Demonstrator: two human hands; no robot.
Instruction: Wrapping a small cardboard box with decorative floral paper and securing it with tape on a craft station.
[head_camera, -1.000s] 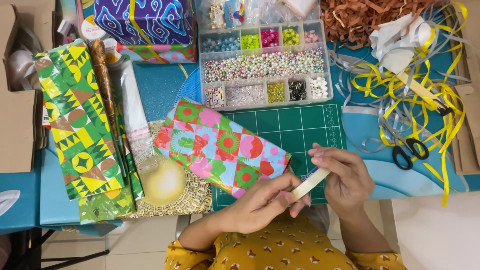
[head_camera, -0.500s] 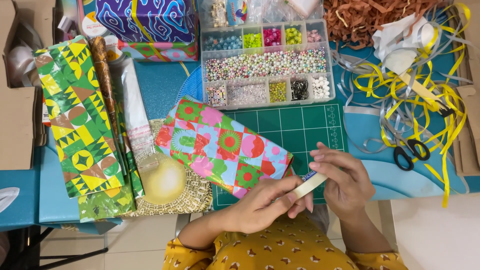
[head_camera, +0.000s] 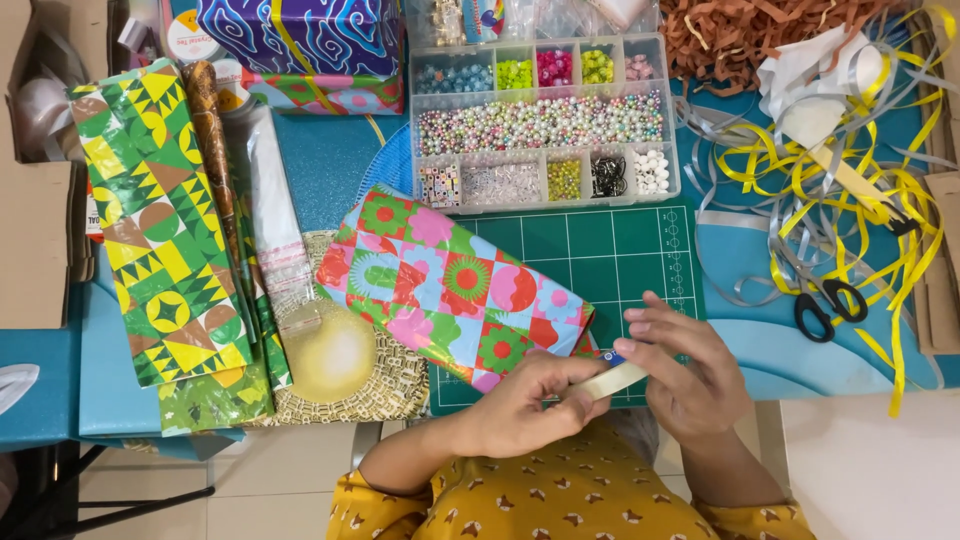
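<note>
My left hand (head_camera: 520, 415) is curled tight around the cream tape roll (head_camera: 612, 380), my right hand (head_camera: 690, 375) half-closed with fingertips pinching its far end, both just below the flowery wrapped gift (head_camera: 450, 285) on the green cutting mat (head_camera: 600, 250).

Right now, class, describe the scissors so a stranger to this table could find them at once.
Start at the green cutting mat in the middle, then look right past it to the tangle of yellow ribbon. The scissors lie at its lower edge on the blue surface; their black loop handles stand out among the yellow and grey strands.
</note>
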